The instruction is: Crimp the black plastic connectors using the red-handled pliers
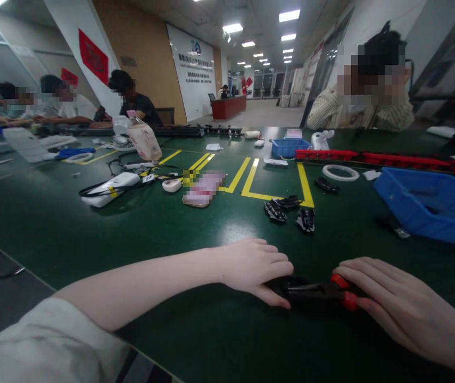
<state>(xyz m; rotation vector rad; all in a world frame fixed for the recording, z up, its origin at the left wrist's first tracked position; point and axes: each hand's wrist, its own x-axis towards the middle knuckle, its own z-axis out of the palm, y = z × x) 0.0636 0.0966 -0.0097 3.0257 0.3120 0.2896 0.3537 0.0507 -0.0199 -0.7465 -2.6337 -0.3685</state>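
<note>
A dark green table (179,234) stretches in front of me. My left hand (257,268) rests near its front edge, fingers curled over a small black part (287,284). My right hand (390,303) lies beside it, fingers closed round the red handles of a pair of pliers (323,291). The black jaws of the pliers point left and meet the part under my left fingers. Three more black parts (289,210) lie a little farther out, by a yellow floor-tape outline.
A blue bin (430,205) stands at the right, a smaller blue tray (289,147) farther back. A red rail (371,158), white tape rings (340,172), cables and a white device (109,190) lie around. One person sits across at the right, several others at the left.
</note>
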